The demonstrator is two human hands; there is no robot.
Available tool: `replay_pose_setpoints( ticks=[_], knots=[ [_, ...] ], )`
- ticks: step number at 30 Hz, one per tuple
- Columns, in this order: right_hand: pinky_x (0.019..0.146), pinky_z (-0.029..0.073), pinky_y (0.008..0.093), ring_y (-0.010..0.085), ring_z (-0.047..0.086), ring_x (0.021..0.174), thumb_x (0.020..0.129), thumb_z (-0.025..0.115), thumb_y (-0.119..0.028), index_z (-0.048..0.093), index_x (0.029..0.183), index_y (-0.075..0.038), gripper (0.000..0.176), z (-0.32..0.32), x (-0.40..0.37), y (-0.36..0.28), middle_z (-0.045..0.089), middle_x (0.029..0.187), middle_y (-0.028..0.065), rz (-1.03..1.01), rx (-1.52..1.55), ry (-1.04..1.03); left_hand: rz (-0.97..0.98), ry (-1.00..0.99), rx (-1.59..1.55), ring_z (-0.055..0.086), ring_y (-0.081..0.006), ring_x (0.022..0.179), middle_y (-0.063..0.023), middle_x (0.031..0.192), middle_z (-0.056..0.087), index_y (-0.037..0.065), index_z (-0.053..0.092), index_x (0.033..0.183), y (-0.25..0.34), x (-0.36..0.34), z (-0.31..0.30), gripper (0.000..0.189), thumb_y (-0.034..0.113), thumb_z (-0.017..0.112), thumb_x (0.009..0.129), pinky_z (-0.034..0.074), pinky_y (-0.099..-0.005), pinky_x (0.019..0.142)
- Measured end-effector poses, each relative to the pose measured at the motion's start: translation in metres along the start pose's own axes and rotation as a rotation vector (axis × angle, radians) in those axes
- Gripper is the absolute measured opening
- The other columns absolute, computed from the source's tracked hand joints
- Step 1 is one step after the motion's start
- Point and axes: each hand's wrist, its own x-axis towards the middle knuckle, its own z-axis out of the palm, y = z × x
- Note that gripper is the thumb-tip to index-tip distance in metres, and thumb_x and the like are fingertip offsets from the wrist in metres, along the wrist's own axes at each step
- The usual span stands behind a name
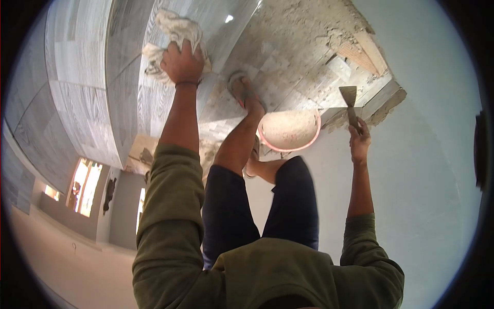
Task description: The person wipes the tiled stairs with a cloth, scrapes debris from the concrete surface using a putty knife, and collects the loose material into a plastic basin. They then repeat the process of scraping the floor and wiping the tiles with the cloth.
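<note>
My left hand (183, 63) presses down on a crumpled, dirty white rag (177, 24), its fingers curled into the cloth. Under the rag lies grey wood-patterned tile (221, 26). Off to the right, my right hand (360, 140) grips the handle of a putty knife (348, 96), whose flared blade points away from me. Behind that blade are the rough floor edge and the foot of the wall.
A pink-rimmed basin (290, 131) stands beside my sandalled foot (239, 88). Bare, rubble-strewn floor (288, 36) stretches ahead, with tile offcuts (360, 54) near the pale wall (411, 170). Far left, bright window openings (85, 185) show.
</note>
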Motion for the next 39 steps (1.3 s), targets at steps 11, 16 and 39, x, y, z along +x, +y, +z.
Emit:
replay_pose_setpoints(
  ticks=[11,16,39],
  knots=[
    [0.086,0.052,0.0318,0.0178,0.066,0.097,0.086,0.075,-0.01,0.066,0.123,-0.007,0.038,0.158,0.115,0.108,0.073,0.108,0.0095,-0.201,0.256,-0.125,-0.065,0.074,0.062,0.057,-0.0378,0.104,-0.0143,0.112,0.058,0.017,0.066,0.116,0.056,0.03,-0.003,0.036,0.04,0.066,0.088,0.043,-0.0543,0.081],
    [0.089,0.053,0.0392,0.0317,0.069,0.098,0.083,0.075,-0.019,0.067,0.118,-0.008,0.037,0.232,0.15,0.114,0.072,0.107,0.0146,-0.286,0.075,-0.038,0.067,0.112,0.059,0.057,-0.0388,0.11,-0.0161,0.12,0.059,0.018,0.066,0.12,0.129,0.07,-0.007,0.038,0.042,0.061,0.091,0.044,-0.0534,0.09],
    [0.112,0.034,0.0593,0.0299,0.054,0.122,0.081,0.074,-0.02,0.05,0.138,-0.021,0.062,0.119,0.282,0.102,0.06,0.127,0.0057,-0.412,-0.856,0.392,0.095,0.268,0.184,0.058,-0.0371,0.112,-0.0161,0.121,0.06,0.016,0.063,0.133,0.124,0.068,0.016,0.053,0.051,0.049,0.095,0.045,-0.0534,0.09]
  ],
)
